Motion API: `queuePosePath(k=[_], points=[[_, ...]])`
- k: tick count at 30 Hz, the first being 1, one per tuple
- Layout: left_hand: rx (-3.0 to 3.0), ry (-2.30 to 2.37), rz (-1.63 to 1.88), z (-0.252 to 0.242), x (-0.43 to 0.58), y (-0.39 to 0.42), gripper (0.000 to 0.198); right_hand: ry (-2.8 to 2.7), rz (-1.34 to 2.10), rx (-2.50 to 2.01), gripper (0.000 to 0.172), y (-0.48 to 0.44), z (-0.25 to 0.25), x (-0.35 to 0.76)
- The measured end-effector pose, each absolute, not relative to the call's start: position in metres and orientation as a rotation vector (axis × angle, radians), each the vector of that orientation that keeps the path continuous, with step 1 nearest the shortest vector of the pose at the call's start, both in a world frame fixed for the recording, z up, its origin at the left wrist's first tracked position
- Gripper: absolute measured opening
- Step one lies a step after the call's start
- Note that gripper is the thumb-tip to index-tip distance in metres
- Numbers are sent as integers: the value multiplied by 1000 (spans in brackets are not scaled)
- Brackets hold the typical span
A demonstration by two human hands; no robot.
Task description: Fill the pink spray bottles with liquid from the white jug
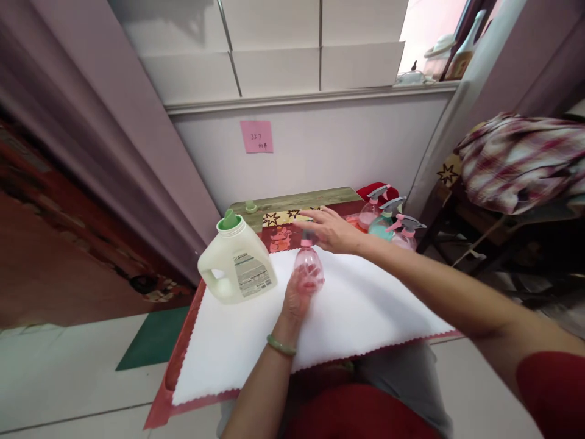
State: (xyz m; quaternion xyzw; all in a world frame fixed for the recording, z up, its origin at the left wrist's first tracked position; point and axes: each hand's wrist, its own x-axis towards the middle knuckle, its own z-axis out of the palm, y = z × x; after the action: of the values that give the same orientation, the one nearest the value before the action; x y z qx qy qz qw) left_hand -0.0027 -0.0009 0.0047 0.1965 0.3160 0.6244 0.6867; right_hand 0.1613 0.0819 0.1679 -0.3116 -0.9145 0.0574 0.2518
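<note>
My left hand (296,300) is wrapped around the lower part of a clear pink spray bottle (308,258), upright above the white cloth. My right hand (337,231) is at the bottle's top, its fingers stretched out and apart beside the pink collar and grey sprayer head (309,233). The head is blurred and partly covered, so contact there is unclear. Left of the bottle stands a large pale jug (253,268) with a handle, a printed label and a green spout in its open neck. A small green cap (251,207) lies behind it.
Three spray bottles, one of them teal (382,227), stand at the table's right rear. White cloth (365,305) with a scalloped edge covers the tabletop. A pink note (256,136) is stuck on the wall panel. Plaid fabric (516,158) lies at the right.
</note>
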Motion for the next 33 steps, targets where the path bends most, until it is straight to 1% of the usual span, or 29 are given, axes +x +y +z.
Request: queuePosePath(k=[1, 2, 5, 7, 9, 12, 15, 19, 20, 24, 27, 30, 33], points=[[430, 723, 1437, 3, -5, 1, 47, -2281, 195, -853, 60, 76, 158, 160], [426, 741, 1474, 1, -6, 3, 47, -2059, 274, -878, 59, 70, 146, 158], [462, 814, 1560, -4, -5, 6, 49, -1343, 662, -1079, 43, 51, 99, 148], [525, 882, 1608, -6, -1, 5, 52, -1202, 929, -1205, 47, 42, 71, 140], [607, 968, 1657, -8, 4, 3, 57, -1212, 1066, -1233, 50, 39, 55, 131], [763, 1112, 1710, -9, 11, 0, 70, -1200, 1134, -1246, 50, 45, 56, 120], [923, 1219, 1746, -5, 16, -4, 82, -986, 1189, -1275, 51, 58, 69, 112], [1080, 1229, 1771, 2, 16, -9, 104, -828, 1237, -1230, 49, 70, 78, 108], [1107, 1220, 1773, 3, 16, -9, 107, -795, 1248, -1213, 50, 71, 80, 108], [1134, 1195, 1795, 5, 15, -11, 100, -668, 1335, -1096, 54, 73, 86, 112], [1077, 1166, 1779, 2, 16, -13, 97, -693, 1407, -1048, 57, 73, 91, 117], [972, 1095, 1697, -1, 13, -15, 84, -810, 1551, -938, 62, 70, 94, 123], [853, 986, 1543, -3, 7, -13, 71, -894, 1642, -825, 63, 66, 96, 125]])
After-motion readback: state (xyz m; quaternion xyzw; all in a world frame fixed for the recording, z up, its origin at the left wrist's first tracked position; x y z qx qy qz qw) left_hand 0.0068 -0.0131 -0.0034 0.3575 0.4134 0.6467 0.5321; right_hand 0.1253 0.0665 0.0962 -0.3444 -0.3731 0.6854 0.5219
